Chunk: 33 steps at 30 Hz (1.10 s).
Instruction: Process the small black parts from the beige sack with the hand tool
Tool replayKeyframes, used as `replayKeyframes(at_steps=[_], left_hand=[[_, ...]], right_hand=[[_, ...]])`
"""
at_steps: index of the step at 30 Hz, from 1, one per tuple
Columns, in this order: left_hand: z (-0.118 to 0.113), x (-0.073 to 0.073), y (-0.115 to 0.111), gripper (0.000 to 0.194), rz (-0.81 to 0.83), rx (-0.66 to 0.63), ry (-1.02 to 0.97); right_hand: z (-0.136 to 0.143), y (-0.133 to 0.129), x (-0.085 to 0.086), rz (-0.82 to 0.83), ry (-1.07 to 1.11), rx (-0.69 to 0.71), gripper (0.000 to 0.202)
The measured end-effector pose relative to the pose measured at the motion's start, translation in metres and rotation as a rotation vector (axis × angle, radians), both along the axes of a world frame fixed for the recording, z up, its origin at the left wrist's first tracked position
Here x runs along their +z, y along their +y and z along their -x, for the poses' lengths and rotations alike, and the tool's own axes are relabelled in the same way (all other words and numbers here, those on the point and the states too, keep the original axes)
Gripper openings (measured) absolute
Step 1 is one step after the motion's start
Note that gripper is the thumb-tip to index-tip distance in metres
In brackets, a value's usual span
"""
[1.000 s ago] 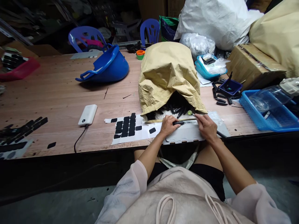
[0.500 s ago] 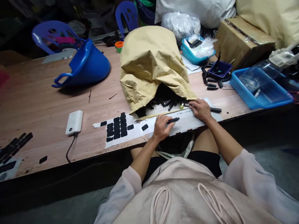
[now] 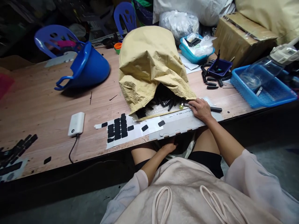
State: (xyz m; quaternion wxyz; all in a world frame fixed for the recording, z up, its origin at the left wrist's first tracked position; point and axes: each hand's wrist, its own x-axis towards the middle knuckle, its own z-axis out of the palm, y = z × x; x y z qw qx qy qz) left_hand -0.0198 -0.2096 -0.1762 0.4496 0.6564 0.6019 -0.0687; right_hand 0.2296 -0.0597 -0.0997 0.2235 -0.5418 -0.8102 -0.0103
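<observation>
Before the paper sack [image 3: 150,53], the table edge [image 3: 123,144] hides fingers of your left hand [image 3: 169,147], grip unclear; your right hand [image 3: 201,109] holds a black-handled tool [image 3: 216,109]; leftward, bare tabletop [image 3: 100,101] gives room.

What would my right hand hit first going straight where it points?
Beyond the black-handled tool it holds, your right hand would probably meet the tan bag first, though depth is unclear.

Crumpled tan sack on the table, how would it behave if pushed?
The crumpled tan sack would probably flex, given its creases. Its bulging body suggests some heft; loose slim black pieces at its opening might spill.
</observation>
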Motion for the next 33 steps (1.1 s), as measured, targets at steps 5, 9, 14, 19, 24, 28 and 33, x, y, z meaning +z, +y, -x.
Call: replayKeyframes(at_steps=[5,9,14,19,24,28,33], left_hand=[[0.005,0.051,0.005,0.036,-0.089,-0.408,-0.268],[0.011,0.102,0.043,0.022,-0.197,-0.252,-0.607],[0.005,0.13,0.117,0.016,-0.635,0.307,-0.325],[-0.009,0.123,0.154,0.018,-0.674,0.35,0.132],[0.006,0.117,0.14,0.019,-0.668,0.312,0.163],[0.029,0.111,0.117,0.014,-0.744,0.252,0.016],[0.033,0.092,0.102,0.01,-0.79,0.166,-0.088]], right_hand=[[0.0,0.0,-0.003,-0.026,0.001,-0.008,0.029],[0.001,-0.001,-0.003,-0.032,0.005,-0.018,0.028],[0.0,0.0,-0.002,-0.024,-0.005,0.002,0.029],[-0.002,0.0,-0.002,-0.035,0.006,0.009,0.027],[-0.002,0.0,-0.001,-0.029,0.006,0.018,0.027],[-0.002,0.0,-0.001,-0.033,0.009,0.014,0.027],[-0.002,0.0,-0.002,-0.046,0.006,0.001,0.029]])
